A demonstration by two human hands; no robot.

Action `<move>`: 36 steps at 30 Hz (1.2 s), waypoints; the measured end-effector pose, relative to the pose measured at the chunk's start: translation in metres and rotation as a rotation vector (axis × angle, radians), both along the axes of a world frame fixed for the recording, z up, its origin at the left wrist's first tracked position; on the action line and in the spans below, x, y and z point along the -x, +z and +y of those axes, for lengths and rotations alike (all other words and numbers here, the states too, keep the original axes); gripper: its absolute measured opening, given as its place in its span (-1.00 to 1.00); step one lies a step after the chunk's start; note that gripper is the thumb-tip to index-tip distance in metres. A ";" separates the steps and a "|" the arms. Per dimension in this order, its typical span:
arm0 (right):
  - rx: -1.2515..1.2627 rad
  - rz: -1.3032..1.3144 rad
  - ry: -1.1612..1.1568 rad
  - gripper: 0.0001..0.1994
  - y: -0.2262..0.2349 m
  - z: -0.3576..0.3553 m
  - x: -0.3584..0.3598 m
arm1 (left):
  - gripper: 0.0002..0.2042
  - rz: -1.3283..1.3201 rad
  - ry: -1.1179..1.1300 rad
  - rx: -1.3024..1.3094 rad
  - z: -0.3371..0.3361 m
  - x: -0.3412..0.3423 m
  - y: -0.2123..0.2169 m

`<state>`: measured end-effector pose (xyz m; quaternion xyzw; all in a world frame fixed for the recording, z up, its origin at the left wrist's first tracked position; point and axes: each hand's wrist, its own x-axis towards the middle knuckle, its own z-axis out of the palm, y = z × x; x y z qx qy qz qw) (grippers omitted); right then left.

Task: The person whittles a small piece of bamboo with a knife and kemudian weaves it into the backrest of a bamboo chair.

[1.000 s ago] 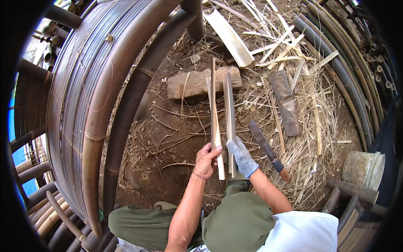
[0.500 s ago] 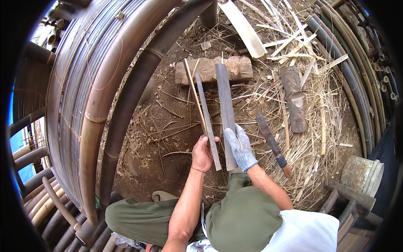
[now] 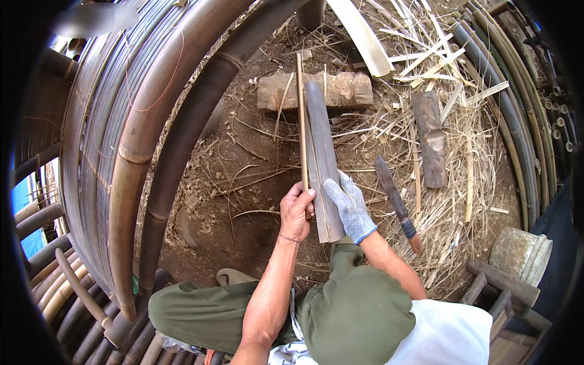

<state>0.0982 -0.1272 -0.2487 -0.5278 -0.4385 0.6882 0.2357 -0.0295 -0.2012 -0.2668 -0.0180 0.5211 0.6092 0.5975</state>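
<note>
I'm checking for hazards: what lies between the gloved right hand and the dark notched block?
The head view shows a knife and a thin strip between right hand and notched block.

Bare left hand (image 3: 295, 213) pinches a thin strip (image 3: 302, 121), gloved right (image 3: 349, 208) holds wider dark slats (image 3: 323, 140), two I think; knife's (image 3: 398, 205) lying just right.

We can't read any words, numbers or signs on anything here.
</note>
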 end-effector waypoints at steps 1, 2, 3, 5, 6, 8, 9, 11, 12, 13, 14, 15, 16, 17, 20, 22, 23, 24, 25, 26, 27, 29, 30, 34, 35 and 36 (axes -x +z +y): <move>0.027 0.022 -0.003 -0.47 0.005 0.001 -0.001 | -0.79 0.001 0.001 -0.003 0.002 -0.001 0.002; 0.055 0.044 -0.006 -0.47 0.007 0.002 -0.002 | -0.78 0.000 0.005 0.004 0.003 -0.002 0.004; 0.047 0.035 0.002 -0.48 0.007 0.002 -0.003 | -0.77 -0.001 0.009 0.011 0.003 -0.003 0.006; 0.038 0.011 0.015 -0.50 0.005 0.000 -0.006 | -0.77 0.001 0.011 0.024 0.003 -0.005 0.007; 0.066 0.039 0.018 -0.52 0.004 0.001 -0.006 | -0.78 0.006 0.011 0.027 0.005 -0.004 0.007; 0.126 0.094 0.026 -0.54 0.004 0.004 -0.006 | -0.79 0.010 0.004 0.024 0.006 -0.001 0.005; 0.152 0.095 0.003 -0.55 0.008 0.003 -0.006 | -0.80 -0.003 -0.001 0.029 0.005 -0.001 0.005; 0.199 0.104 -0.042 -0.57 0.016 0.005 -0.002 | -0.81 -0.023 -0.010 0.034 0.010 0.002 0.014; 0.205 0.123 -0.060 -0.59 0.014 0.005 -0.001 | -0.81 -0.048 -0.008 0.026 0.011 0.002 0.016; 0.211 0.128 -0.065 -0.60 0.018 0.006 0.001 | -0.82 -0.051 -0.005 0.020 0.011 0.003 0.017; 0.217 0.133 -0.070 -0.60 0.026 0.008 0.002 | -0.82 -0.054 -0.002 0.015 0.011 0.003 0.016; 0.222 0.138 -0.075 -0.61 0.029 0.008 0.003 | -0.82 -0.057 0.000 0.009 0.011 0.004 0.016; 0.256 0.136 -0.090 -0.61 0.028 0.008 0.004 | -0.82 -0.051 0.000 0.009 0.011 0.003 0.016; 0.249 0.135 -0.089 -0.60 0.027 0.008 0.003 | -0.82 -0.045 -0.001 0.010 0.011 0.003 0.016; 0.225 0.122 -0.091 -0.60 0.025 0.008 0.003 | -0.81 -0.041 0.003 0.016 0.010 0.002 0.017; 0.204 0.101 -0.100 -0.59 0.028 0.008 0.005 | -0.80 -0.043 0.003 0.015 0.010 0.002 0.017; 0.223 0.128 -0.110 -0.59 0.026 0.008 0.004 | -0.80 -0.044 0.002 0.012 0.009 0.001 0.017; 0.242 0.155 -0.120 -0.59 0.022 0.007 0.003 | -0.79 -0.045 0.000 0.009 0.009 0.000 0.017; 0.260 0.183 -0.128 -0.59 0.021 0.008 0.003 | -0.79 -0.047 0.006 0.013 0.008 0.000 0.018; 0.261 0.190 -0.125 -0.59 0.021 0.007 0.003 | -0.79 -0.048 0.013 0.017 0.008 -0.001 0.018; 0.262 0.197 -0.122 -0.58 0.022 0.007 0.003 | -0.78 -0.050 0.019 0.021 0.008 -0.001 0.018; 0.250 0.212 -0.079 -0.57 0.021 0.008 0.001 | -0.78 -0.045 0.010 0.012 0.009 -0.002 0.022; 0.236 0.220 -0.039 -0.56 0.017 0.007 -0.002 | -0.78 -0.043 0.005 0.007 0.010 -0.002 0.023; 0.150 0.205 0.056 -0.48 0.017 0.010 -0.006 | -0.78 -0.016 -0.033 -0.001 0.012 -0.005 0.023; 0.128 0.193 0.086 -0.47 0.022 0.013 -0.007 | -0.77 0.018 -0.060 0.010 0.012 -0.005 0.023; 0.213 0.250 0.097 -0.45 0.025 0.018 -0.010 | -0.77 0.051 -0.087 0.021 0.013 -0.005 0.024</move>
